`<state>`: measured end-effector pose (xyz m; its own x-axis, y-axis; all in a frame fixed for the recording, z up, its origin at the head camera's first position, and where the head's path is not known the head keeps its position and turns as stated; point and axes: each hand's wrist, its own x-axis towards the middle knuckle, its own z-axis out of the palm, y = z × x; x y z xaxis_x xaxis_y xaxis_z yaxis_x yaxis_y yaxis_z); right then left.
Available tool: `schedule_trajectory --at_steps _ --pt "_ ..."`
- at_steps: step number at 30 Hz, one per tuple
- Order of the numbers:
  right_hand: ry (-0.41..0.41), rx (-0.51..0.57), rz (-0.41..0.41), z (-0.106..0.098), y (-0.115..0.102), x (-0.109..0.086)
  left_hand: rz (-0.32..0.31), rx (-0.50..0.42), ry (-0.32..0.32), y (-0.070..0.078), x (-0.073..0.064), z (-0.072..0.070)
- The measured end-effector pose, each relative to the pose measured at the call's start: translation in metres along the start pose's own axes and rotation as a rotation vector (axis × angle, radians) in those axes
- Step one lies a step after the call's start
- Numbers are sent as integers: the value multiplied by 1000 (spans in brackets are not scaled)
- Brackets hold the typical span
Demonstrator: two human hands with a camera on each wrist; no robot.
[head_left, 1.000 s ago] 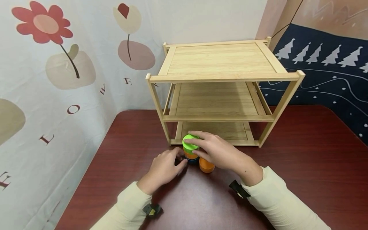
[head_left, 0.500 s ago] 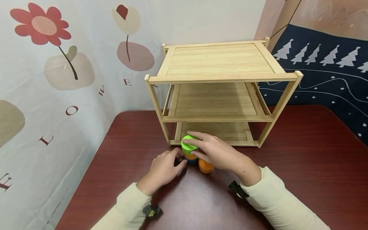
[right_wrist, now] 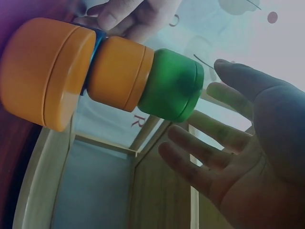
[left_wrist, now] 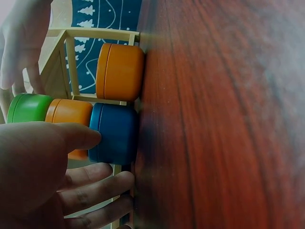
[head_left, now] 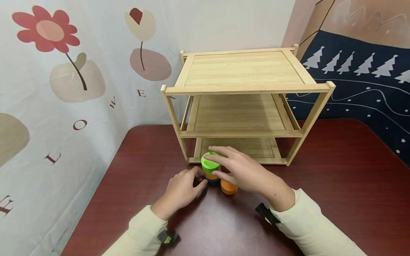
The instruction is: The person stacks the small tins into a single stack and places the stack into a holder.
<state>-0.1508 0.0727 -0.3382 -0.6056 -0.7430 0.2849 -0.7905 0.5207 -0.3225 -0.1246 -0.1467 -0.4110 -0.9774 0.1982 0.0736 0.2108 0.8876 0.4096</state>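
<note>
A stack of three rounded cups stands on the table. Its green cup (head_left: 209, 168) is on top, an orange cup (left_wrist: 72, 113) in the middle and a blue cup (left_wrist: 119, 136) at the bottom. Right beside the stack, a larger orange cup (head_left: 229, 188) sits on the table. My left hand (head_left: 180, 190) is low at the stack's left side, its thumb at the blue cup and its fingers loosely bent. Around the green cup hovers my right hand (head_left: 243, 170), fingers spread; in the right wrist view they appear apart from it.
A three-level wooden rack (head_left: 246, 89) stands just behind the cups. The dark red table (head_left: 339, 199) reaches out on both sides. Patterned cloths (head_left: 96, 64) hang at the left and back. Each sleeve carries a black wrist strap (head_left: 267, 213).
The head view has shifted slightly. Both hands and the cups stay almost in place, with the stack still upright.
</note>
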Motion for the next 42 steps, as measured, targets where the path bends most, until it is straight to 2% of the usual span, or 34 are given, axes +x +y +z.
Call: schedule_trajectory --at_steps 20,31,42 --pt "144 -51 -106 1 -3 -14 5 1 20 -1 -1 1" --pt "154 -78 -114 0 0 -27 0 7 26 -3 -1 3" --pt "128 -92 -115 1 5 -33 -13 13 27 -2 -1 3"
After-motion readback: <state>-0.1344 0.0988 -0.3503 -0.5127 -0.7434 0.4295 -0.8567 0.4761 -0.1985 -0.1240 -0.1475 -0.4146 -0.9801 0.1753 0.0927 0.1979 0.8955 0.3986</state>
